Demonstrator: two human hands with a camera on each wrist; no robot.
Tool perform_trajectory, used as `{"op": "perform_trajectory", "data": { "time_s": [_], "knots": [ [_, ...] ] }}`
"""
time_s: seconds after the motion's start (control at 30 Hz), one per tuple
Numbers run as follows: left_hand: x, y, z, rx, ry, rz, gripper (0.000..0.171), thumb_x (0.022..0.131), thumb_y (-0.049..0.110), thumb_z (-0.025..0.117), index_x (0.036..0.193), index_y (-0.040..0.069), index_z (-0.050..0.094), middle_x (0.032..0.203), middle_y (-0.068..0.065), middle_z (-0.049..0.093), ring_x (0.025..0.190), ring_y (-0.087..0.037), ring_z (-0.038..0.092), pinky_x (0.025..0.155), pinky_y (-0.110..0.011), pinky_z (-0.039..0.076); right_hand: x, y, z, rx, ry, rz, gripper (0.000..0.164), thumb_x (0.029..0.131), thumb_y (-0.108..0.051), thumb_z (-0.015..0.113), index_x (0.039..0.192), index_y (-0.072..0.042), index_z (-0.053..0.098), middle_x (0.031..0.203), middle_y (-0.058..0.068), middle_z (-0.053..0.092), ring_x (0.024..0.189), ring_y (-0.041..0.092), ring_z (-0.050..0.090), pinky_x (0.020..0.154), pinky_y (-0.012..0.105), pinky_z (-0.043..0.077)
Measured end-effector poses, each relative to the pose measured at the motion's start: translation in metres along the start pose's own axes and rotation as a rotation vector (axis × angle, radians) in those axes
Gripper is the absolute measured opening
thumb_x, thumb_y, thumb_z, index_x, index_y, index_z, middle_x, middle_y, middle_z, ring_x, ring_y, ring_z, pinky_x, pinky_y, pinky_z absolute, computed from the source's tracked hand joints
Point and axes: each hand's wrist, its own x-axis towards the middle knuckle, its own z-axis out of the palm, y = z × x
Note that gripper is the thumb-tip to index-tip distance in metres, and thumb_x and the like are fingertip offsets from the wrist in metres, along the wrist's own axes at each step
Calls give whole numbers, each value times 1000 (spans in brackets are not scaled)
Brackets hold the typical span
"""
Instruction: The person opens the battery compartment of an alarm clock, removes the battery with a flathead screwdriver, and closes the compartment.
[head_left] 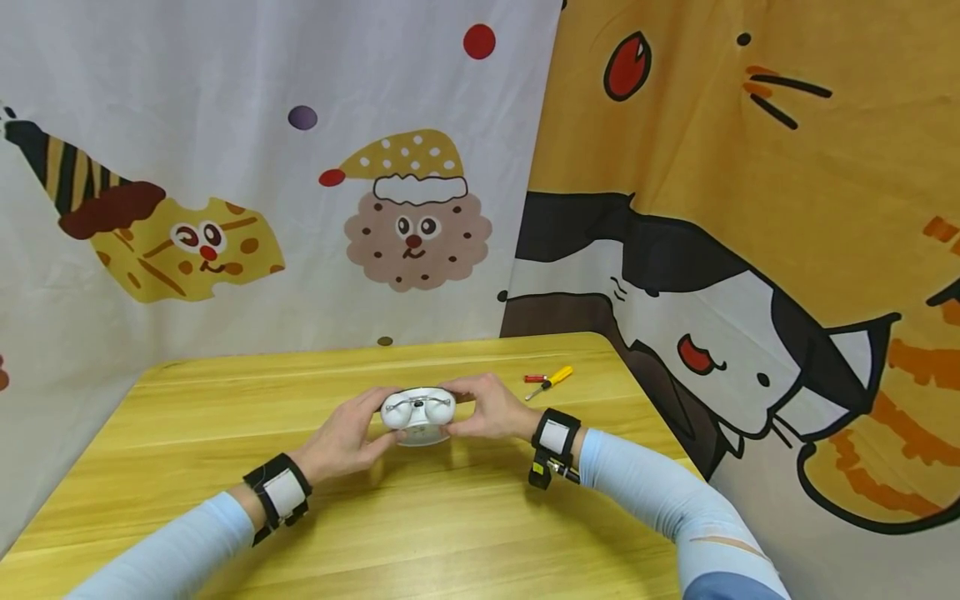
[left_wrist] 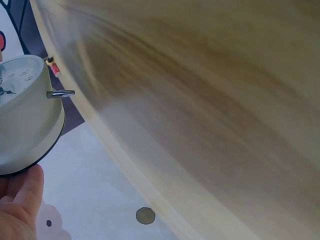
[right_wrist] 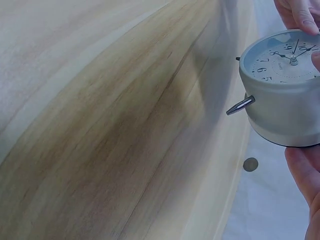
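A white twin-bell alarm clock (head_left: pixel 420 433) is held above the wooden table between both hands, its bells and thin carrying handle toward the head camera. My left hand (head_left: pixel 348 433) grips its left side, fingers at the back rim and thumb at the front. From the right, my right hand (head_left: pixel 489 408) grips it the same way. In the right wrist view, the clock face (right_wrist: pixel 280 67) shows dark numerals and hands. A pointed metal foot (right_wrist: pixel 241 105) sticks out from the casing. The left wrist view shows my left fingers (left_wrist: pixel 30 192) against the clock's dark-edged back.
On the wooden table (head_left: pixel 225 417), right of the hands, lies a yellow-handled screwdriver (head_left: pixel 557 378). A small red cylinder (head_left: pixel 536 378) lies beside it, too small to identify. Behind the table hang a white printed curtain (head_left: pixel 247 83) and an orange one (head_left: pixel 690 142) with cartoon cats.
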Motion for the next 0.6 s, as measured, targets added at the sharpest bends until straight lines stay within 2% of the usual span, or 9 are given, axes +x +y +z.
{"op": "perform_trajectory", "data": {
  "time_s": [0.17, 0.33, 0.6],
  "knots": [
    [1, 1, 0, -44, -2, -14, 60, 97, 20, 89, 149, 7, 62, 138, -9, 76, 122, -27, 79, 103, -47, 67, 0, 0, -1, 24, -4, 14, 60, 89, -22, 92, 144, -7, 74, 133, 11, 84, 117, 24, 84, 99, 30, 66],
    [3, 0, 0, -80, -2, -36, 60, 99, 20, 88, 151, 8, 61, 139, -8, 76, 124, -26, 79, 104, -47, 67, 1, 1, -2, 55, -5, 34, 60, 90, -21, 92, 146, -7, 73, 135, 12, 83, 117, 26, 84, 100, 36, 68],
    [4, -2, 1, -117, 22, -28, 56, 102, 22, 85, 151, 10, 62, 137, -6, 77, 121, -23, 79, 99, -42, 68, 2, 2, -1, 131, 19, 47, 63, 89, -18, 94, 147, -5, 73, 134, 15, 82, 116, 28, 84, 97, 36, 68]
  ]
}}
